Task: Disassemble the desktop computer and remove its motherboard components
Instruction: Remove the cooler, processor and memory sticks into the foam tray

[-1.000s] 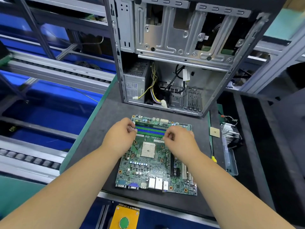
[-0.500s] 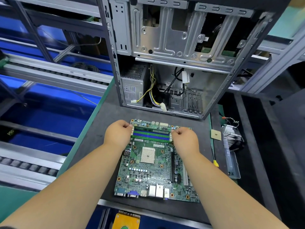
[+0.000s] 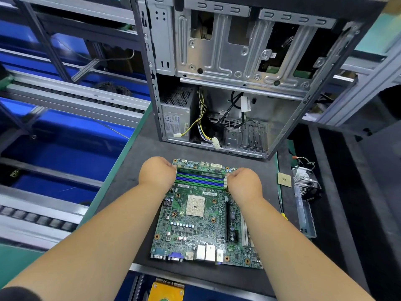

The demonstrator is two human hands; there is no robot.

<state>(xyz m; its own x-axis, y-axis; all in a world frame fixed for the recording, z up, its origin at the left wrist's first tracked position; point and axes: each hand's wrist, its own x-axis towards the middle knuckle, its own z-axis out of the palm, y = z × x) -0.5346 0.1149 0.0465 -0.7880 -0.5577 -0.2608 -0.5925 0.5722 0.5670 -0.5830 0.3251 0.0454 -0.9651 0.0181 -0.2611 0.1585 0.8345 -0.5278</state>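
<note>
A green motherboard (image 3: 195, 231) lies flat on the dark mat, its empty CPU socket (image 3: 195, 206) in the middle. At its far edge run blue and green memory slots, with a RAM stick (image 3: 200, 172) seated in the farthest one. My left hand (image 3: 157, 172) is closed at the left end of that stick and my right hand (image 3: 244, 181) at the right end. Fingertips are hidden behind the knuckles. The opened computer case (image 3: 238, 68) stands upright behind the board.
Inside the case sit a power supply (image 3: 176, 115) and loose cables with white connectors (image 3: 216, 143). A removed CPU chip (image 3: 284, 179) and a heatsink with fan (image 3: 303, 183) lie to the right. A conveyor with rollers (image 3: 43, 222) runs on the left. A yellow device (image 3: 166, 291) sits at the near edge.
Both hands have spread apart from the middle of the memory slots to the two ends of the far RAM stick. The view has shifted slightly downward.
</note>
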